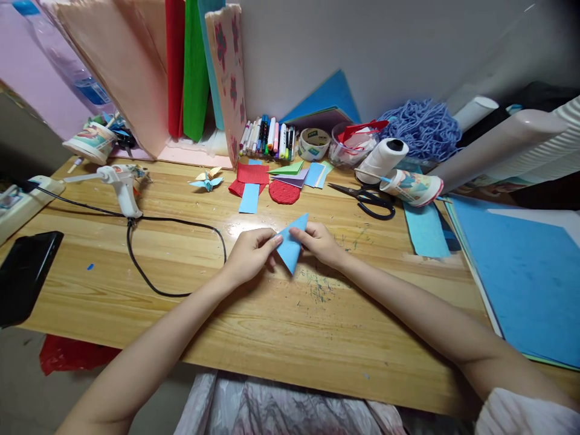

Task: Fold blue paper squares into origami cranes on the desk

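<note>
While the left hand pinches one edge of a light-blue folded paper triangle between thumb and fingers, the right hand grips its opposite side, thumb pressed on the upper face. The triangle is held over the middle of the wooden table, with one corner pointing toward the near side and another toward the far right.

Just beyond the hands lie a light-blue paper strip overlapping red paper, and a red round piece beside it. To their left sits a small blue-and-cream folded paper figure; to the right rest black-handled scissors, near a tipped paper cup and a white thread spool. Farther back, a row of markers stands next to a tape roll, with blue yarn heaped at the far right.

On the left side, a white glue gun trails a black cord, and blue paper sheets lie stacked at the right edge.
</note>
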Demonstrator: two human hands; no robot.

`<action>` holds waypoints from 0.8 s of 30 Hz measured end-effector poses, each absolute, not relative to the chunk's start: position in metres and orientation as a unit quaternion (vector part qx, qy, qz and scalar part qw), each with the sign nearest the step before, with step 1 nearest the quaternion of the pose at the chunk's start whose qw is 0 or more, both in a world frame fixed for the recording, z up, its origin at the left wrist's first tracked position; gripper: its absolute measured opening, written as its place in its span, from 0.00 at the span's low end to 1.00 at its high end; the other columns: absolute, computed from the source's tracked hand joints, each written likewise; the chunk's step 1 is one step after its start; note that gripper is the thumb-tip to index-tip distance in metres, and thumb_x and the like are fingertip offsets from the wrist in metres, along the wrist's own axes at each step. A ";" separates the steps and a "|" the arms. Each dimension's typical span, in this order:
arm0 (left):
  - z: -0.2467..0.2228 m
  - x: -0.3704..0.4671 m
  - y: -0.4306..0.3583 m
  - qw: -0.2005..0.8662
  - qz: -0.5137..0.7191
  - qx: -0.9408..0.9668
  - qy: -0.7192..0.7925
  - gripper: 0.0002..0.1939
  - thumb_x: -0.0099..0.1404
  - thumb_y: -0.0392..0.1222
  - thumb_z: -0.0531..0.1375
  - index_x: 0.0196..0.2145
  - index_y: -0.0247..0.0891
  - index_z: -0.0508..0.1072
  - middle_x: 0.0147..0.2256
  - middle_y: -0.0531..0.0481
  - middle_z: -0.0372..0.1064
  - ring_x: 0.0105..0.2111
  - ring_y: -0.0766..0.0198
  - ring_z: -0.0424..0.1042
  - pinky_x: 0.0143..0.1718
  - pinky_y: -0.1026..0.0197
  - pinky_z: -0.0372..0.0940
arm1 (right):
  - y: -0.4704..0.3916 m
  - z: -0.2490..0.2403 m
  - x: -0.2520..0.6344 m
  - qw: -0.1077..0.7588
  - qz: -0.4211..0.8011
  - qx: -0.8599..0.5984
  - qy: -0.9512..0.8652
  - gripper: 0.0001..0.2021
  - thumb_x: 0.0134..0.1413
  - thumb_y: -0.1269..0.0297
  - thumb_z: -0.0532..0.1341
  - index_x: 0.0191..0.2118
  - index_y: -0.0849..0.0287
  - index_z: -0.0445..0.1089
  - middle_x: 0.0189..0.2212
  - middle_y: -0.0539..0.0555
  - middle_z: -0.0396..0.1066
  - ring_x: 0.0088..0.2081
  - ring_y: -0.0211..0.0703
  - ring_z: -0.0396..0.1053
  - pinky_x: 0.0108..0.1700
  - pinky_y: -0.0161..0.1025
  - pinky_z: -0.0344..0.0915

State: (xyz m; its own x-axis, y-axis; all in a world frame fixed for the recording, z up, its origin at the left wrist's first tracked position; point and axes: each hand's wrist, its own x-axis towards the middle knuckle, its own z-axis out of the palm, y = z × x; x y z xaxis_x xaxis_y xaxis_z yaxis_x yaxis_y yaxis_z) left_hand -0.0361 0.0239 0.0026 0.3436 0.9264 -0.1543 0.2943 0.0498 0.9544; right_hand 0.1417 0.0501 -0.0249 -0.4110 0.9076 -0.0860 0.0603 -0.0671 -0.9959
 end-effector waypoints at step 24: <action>-0.006 -0.038 0.028 0.555 0.358 0.573 0.485 0.16 0.62 0.51 0.56 0.27 0.35 0.70 0.20 0.52 0.68 0.21 0.65 0.69 0.25 0.64 0.64 | 0.051 -0.023 0.144 0.291 0.597 -0.369 -0.650 0.25 0.53 0.44 0.55 0.18 0.62 0.62 0.14 0.46 0.58 0.17 0.29 0.55 0.20 0.30 0.51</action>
